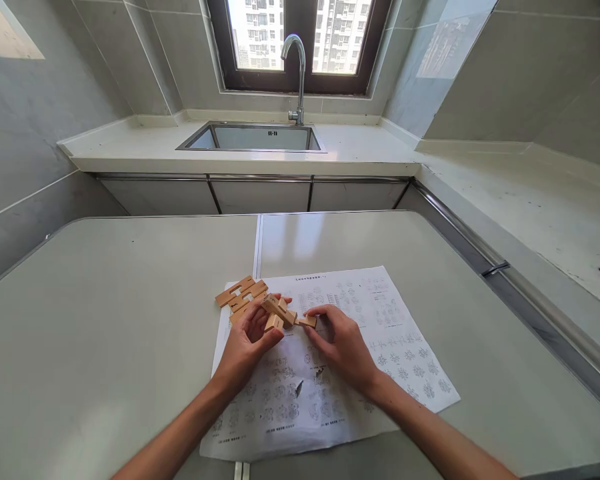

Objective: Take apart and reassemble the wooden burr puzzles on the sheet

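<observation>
My left hand (253,337) is closed around a small cluster of notched wooden puzzle pieces (281,311), held just above the paper. With thumb and fingertips, my right hand (341,343) pinches a wooden piece (307,321) at the cluster's right side; its inner end meets the cluster. Beyond my left hand lie several loose notched wooden pieces (241,293), side by side and partly hidden by the fingers. Beneath both hands spreads a printed instruction sheet (380,320) with rows of small line diagrams; it has small tears near its middle.
The pale table (130,320) has a seam (258,247) down its middle. Past its far edge stands a counter (360,140) with a sink (260,138) and a chrome faucet (300,80) under a window. Along the right runs another counter (545,207) with a metal rail (460,233).
</observation>
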The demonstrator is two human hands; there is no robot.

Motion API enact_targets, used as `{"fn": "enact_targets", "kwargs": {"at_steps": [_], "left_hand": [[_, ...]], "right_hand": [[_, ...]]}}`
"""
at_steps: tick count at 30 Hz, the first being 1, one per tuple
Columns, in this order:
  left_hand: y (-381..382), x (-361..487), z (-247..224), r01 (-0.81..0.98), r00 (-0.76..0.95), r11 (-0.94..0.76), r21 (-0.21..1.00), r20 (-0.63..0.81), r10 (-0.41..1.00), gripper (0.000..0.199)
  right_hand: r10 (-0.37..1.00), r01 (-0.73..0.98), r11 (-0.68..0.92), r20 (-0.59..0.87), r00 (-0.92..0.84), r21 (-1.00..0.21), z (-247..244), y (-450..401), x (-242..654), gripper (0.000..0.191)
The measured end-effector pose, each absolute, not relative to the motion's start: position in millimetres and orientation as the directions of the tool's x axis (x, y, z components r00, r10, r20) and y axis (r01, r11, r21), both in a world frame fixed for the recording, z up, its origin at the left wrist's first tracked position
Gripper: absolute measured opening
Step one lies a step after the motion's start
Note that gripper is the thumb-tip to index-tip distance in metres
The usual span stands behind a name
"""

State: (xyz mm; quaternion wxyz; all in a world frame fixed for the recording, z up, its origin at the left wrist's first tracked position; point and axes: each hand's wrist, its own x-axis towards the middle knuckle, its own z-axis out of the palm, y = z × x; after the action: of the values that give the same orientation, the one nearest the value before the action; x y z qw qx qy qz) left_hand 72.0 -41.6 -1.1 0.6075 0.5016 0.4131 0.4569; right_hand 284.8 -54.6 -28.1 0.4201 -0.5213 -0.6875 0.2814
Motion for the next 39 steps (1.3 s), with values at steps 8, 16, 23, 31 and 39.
{"fn": "enact_targets", "kwargs": {"at_steps": [8, 16, 23, 31, 39], "left_hand": [[-42, 72, -5, -0.137, 0.301, 0.028, 0.990, 0.014, 0.954, 0.069], [-44, 71, -6, -0.097, 0.344, -0.032, 0.995, 0.063, 0.937, 0.069], [-48, 74, -4, -0.054, 0.393, -0.031, 0.998, 0.050, 0.918, 0.075], [-47, 73, 4, 0.041, 0.298, -0.085, 0.996, 0.069, 0.952, 0.066], [-46, 70, -4, 0.569, 0.239, -0.401, 0.717, 0.322, 0.916, 0.061]], "right_hand": [[0.931, 0.506, 0.358, 0.339, -0.134, -0.785, -29, -54, 286, 0.019], [0.924, 0.303, 0.380, 0.341, -0.175, -0.874, -13, -57, 286, 0.018], [0.917, 0.179, 0.371, 0.327, -0.230, -0.911, -22, -60, 281, 0.026], [0.936, 0.103, 0.280, 0.248, -0.248, -0.954, -8, -58, 286, 0.023], [0.982, 0.282, 0.166, 0.186, 0.044, -0.945, -10, -48, 295, 0.024]]}}
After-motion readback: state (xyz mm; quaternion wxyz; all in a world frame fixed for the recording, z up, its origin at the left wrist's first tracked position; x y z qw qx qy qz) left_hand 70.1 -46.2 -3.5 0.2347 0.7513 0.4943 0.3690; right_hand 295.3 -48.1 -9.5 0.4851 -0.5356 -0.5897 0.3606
